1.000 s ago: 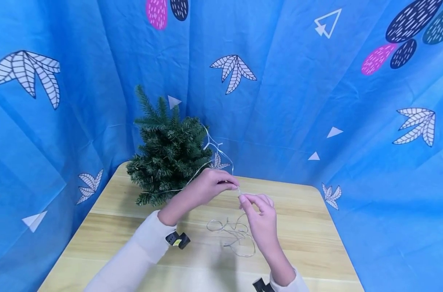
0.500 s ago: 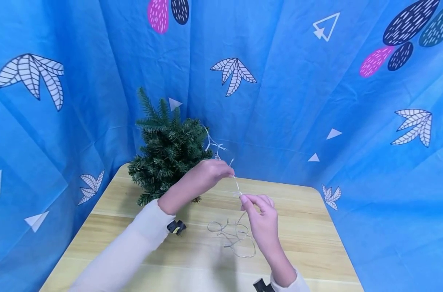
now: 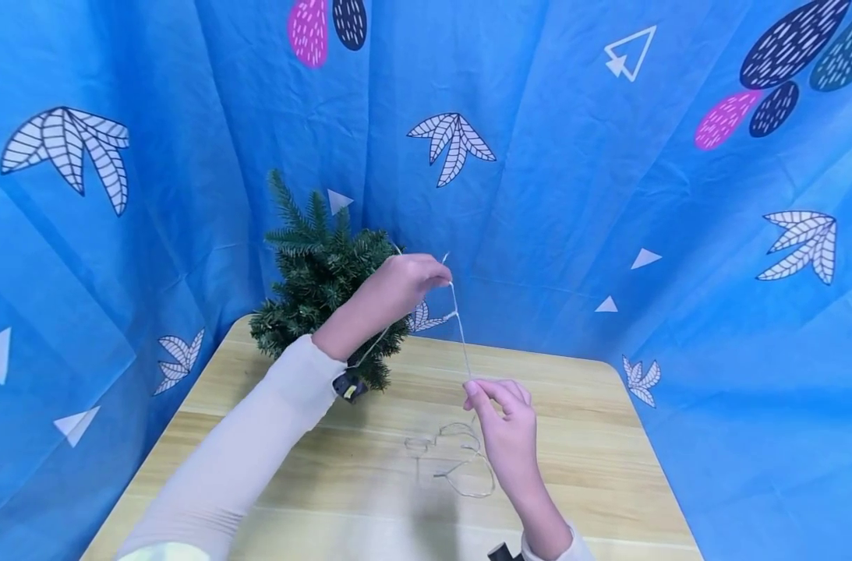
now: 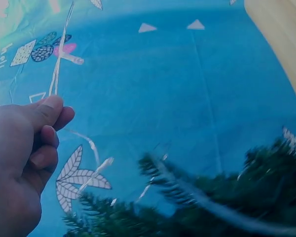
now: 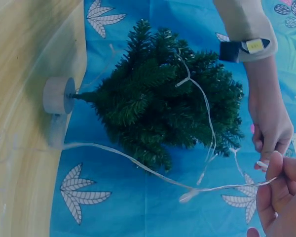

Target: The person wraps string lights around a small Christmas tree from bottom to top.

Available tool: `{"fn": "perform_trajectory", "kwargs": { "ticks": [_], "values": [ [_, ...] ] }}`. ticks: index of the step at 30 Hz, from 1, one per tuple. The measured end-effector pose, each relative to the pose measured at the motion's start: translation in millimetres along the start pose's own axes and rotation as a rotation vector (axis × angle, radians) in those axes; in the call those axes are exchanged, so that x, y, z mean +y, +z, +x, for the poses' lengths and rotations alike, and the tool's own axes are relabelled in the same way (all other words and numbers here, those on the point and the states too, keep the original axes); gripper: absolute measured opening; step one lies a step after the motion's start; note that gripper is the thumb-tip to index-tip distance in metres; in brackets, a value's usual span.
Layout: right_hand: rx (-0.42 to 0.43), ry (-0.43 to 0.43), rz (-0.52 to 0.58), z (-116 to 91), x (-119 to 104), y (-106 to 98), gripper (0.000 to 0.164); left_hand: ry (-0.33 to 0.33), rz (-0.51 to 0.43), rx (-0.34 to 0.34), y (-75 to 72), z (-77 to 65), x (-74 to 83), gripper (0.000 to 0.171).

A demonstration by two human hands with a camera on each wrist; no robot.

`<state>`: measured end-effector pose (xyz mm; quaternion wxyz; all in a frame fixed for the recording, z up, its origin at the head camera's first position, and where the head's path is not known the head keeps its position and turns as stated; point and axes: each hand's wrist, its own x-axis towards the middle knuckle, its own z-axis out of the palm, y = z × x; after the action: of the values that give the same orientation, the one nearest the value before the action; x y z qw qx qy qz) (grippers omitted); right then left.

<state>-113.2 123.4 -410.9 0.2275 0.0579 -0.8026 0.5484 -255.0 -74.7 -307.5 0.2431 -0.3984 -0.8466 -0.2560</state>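
Observation:
My left hand (image 3: pixel 406 282) is raised beside the upper part of a small green artificial Christmas tree (image 3: pixel 309 269). Its thumb and index finger pinch the thin clear wire of a light string (image 3: pixel 461 335), as the left wrist view shows. Lower and to the right, my right hand (image 3: pixel 507 417) pinches the same wire between thumb and fingertips. The stretch between both hands is drawn fairly straight. More of the wire drapes over the tree, with small clear bulbs (image 5: pixel 188 196) along it. In the right wrist view, a round pale base (image 5: pixel 58 95) carries the tree's trunk.
Loose loops of the light string (image 3: pixel 471 495) lie on the wooden table (image 3: pixel 580 483) below my right hand. A blue patterned curtain (image 3: pixel 559 195) surrounds the table at the back and sides. Black wrist cameras (image 3: pixel 348 387) sit on my sleeves.
My left hand has risen up and away from the right hand, lengthening the wire between them. The right hand has hardly moved. Some loops on the table have shifted.

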Motion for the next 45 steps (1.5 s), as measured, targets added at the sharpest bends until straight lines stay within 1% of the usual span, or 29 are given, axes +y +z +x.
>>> {"fn": "perform_trajectory", "kwargs": {
  "ticks": [3,6,9,14,17,21,26,28,35,39,43,45],
  "values": [
    [0.004,-0.003,0.01,-1.1,0.3,0.6,0.019,-0.037,-0.025,-0.01,-8.1,11.1,-4.3,0.016],
    [0.008,-0.003,0.014,-2.0,0.1,1.1,0.019,-0.085,-0.06,-0.002,-14.8,19.2,-9.4,0.017],
    [0.009,0.001,0.018,-2.9,1.8,1.6,0.019,-0.127,-0.089,0.005,-19.4,23.3,-15.0,0.017],
    [0.007,0.002,0.027,-4.4,3.4,2.2,0.019,-0.197,-0.185,0.038,-25.0,27.6,-23.3,0.018],
    [0.002,0.011,0.028,-5.6,3.4,2.3,0.02,-0.23,-0.224,0.053,-28.4,32.2,-28.4,0.018],
    [0.003,0.026,0.022,-7.0,4.1,2.8,0.02,-0.272,-0.234,0.044,-32.5,41.4,-35.0,0.018],
    [0.006,0.023,0.026,-7.7,4.9,3.2,0.019,-0.33,-0.247,0.007,-36.5,52.6,-41.5,0.017],
    [0.006,0.017,0.029,-7.8,5.0,3.3,0.019,-0.343,-0.257,0.005,-37.8,55.6,-43.5,0.018],
    [-0.002,0.025,0.015,-8.8,7.3,4.3,0.022,-0.422,-0.299,0.0,-46.2,63.1,-48.3,0.022],
    [-0.004,0.026,0.016,-10.3,7.6,4.7,0.022,-0.439,-0.275,-0.022,-48.5,69.0,-54.2,0.023],
    [-0.005,0.025,0.019,-11.7,7.4,4.8,0.021,-0.442,-0.233,-0.059,-47.6,79.9,-62.7,0.024],
    [-0.004,0.026,0.019,-12.4,7.1,4.7,0.021,-0.469,-0.226,-0.073,-47.2,85.8,-67.3,0.025]
  ]
}}
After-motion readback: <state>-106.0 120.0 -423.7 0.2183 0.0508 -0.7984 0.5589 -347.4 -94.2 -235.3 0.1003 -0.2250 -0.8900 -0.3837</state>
